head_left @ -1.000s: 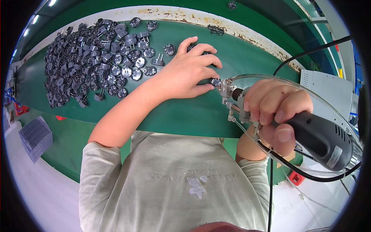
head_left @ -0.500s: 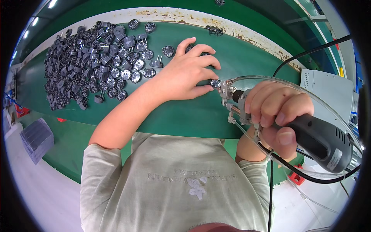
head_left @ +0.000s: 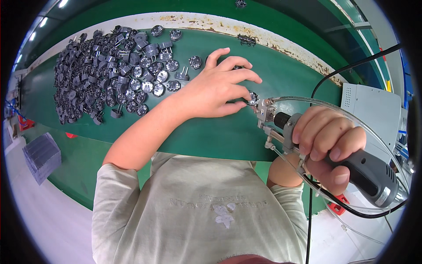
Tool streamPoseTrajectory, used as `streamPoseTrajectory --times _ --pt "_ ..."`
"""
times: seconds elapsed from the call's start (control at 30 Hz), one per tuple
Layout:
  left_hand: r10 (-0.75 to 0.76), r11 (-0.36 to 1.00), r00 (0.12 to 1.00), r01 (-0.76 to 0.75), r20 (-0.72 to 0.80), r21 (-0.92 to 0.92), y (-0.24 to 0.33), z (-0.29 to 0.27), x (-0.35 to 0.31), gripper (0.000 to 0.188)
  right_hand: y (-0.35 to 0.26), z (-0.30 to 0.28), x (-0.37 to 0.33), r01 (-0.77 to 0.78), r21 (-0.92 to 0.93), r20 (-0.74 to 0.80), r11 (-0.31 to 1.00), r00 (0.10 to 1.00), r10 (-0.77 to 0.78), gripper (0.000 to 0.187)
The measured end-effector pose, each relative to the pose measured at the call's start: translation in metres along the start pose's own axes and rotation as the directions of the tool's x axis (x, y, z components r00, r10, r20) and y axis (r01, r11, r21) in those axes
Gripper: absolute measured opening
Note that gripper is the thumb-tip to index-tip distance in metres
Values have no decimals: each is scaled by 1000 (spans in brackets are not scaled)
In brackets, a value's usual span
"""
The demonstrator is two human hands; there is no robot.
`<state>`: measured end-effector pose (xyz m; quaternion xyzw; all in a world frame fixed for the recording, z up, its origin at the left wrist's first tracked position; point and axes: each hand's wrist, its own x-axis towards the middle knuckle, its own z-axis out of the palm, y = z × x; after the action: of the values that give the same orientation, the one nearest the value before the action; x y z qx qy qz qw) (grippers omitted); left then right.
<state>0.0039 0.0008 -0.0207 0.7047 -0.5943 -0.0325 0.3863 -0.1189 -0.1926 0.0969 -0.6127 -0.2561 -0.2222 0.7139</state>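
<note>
My left hand [head_left: 220,88] reaches over the green bench. Its thumb and index finger pinch a small round black plug part [head_left: 253,97], while the other fingers are spread. Another dark part [head_left: 238,67] shows partly beneath those fingers. In my right hand [head_left: 329,136] is a black electric screwdriver [head_left: 362,174], fingers wrapped round its body. The metal head [head_left: 265,111] of the screwdriver, fitted with clear tubes, meets the right side of the pinched part; the exact contact is too small to tell. Left of my forearm lies a large heap of plug parts [head_left: 94,77], some with prongs showing.
A pale, rust-worn ledge [head_left: 189,20] curves along the bench's far side, with a dark cluster of parts [head_left: 247,40] by it. At right stand a light grey box-shaped machine [head_left: 371,114] and a black cable [head_left: 336,66]. A grey block-like stack [head_left: 42,156] sits lower left.
The whole view has shifted slightly. Both hands have moved a little right and nearer, with the plug part still pinched and the screwdriver still held at it.
</note>
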Motion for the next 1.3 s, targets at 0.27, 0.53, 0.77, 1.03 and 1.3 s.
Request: streamPoseTrajectory --times 0.27,0.53,0.77,1.03,1.3 --pt "23 1000 999 -23 -30 -1 -1 -1 0 9 -1 2 0 21 -22 0 1000 1000 -21 27" --pt "45 999 998 -44 -40 9 3 -5 1 7 -3 4 0 43 -47 9 998 999 -42 27" --pt "-84 931 968 161 -237 329 -10 -19 41 6 -13 -4 3 91 -107 -136 990 985 -105 29" --pt "-310 820 918 389 -247 419 -52 -55 56 49 -2 -7 -1 107 -142 -261 984 955 -142 26" --pt "-808 250 467 824 -360 509 -186 -135 34 99 -9 -8 -2 137 -135 -303 981 937 -172 32"
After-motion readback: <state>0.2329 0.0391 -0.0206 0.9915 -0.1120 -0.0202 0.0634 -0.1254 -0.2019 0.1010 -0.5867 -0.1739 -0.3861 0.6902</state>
